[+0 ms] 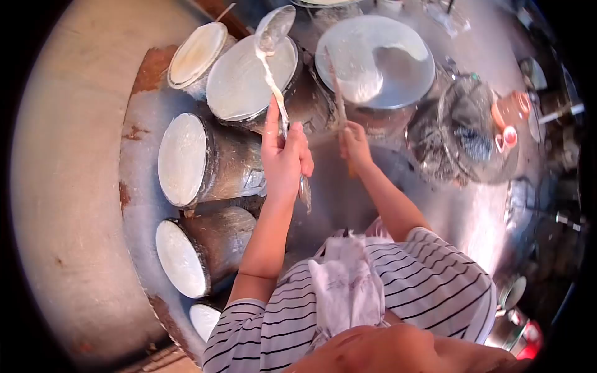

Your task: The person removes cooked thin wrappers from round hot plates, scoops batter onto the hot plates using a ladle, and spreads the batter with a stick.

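My left hand (pixel 286 155) is closed around the handle of a metal ladle (pixel 275 31). The ladle points away from me, its bowl above the rim of a round pot (pixel 245 81) with a pale flat top. White, batter-like residue coats its handle. In my right hand (pixel 356 148) is a thin flat wooden stick (pixel 336 84), held upright. Its far end overlaps the left side of a larger round pale surface (pixel 354 46); whether it touches is unclear. That surface is partly white, with a greyish wet-looking patch on the right.
Several more pots with round white tops stand along the left, among them one pot (pixel 181 160) and a lower one (pixel 180 258). A dark mesh-like basket (pixel 457 133) is at the right, near orange-pink cups (pixel 511 110). A tan wall (pixel 68 186) curves along the left.
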